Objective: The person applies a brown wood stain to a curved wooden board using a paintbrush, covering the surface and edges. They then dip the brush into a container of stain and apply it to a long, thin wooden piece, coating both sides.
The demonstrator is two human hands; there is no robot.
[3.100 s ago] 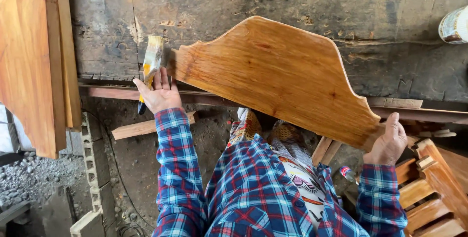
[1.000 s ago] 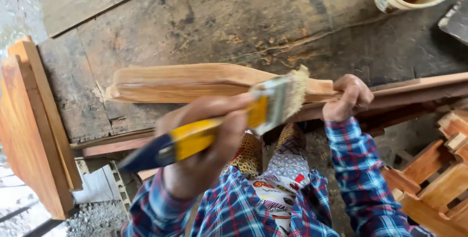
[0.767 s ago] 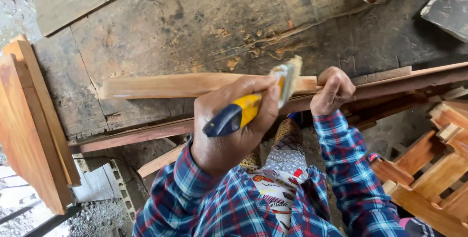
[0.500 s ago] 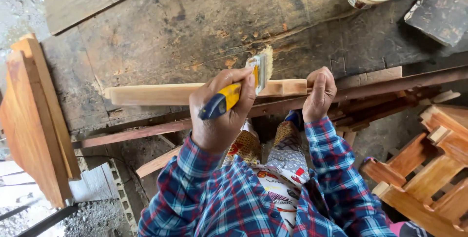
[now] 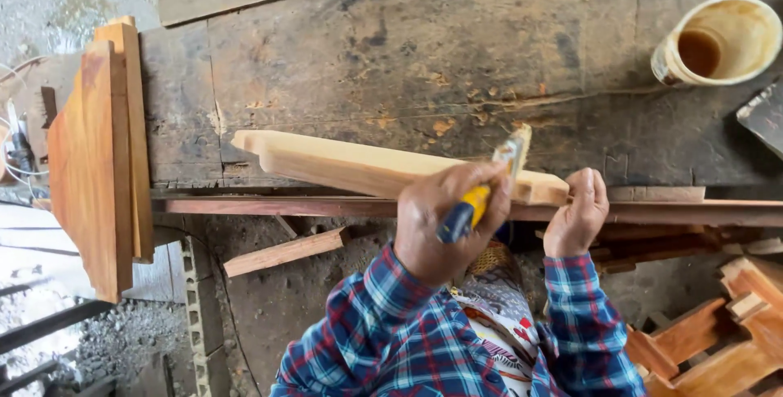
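The left hand (image 5: 444, 230) wraps the yellow-and-blue handle of the paintbrush (image 5: 488, 189), hiding most of the grip, and its bristles are too blurred to tell whether they are wet. The right hand (image 5: 577, 216) covers the near end of the pale wooden board lying on edge (image 5: 359, 167). The cream plastic bucket of brown liquid (image 5: 722, 38) is cut by the right edge. The stack of reddish wooden parts (image 5: 718, 332) runs off the lower right corner, and both plaid sleeves (image 5: 391, 332) leave the bottom edge.
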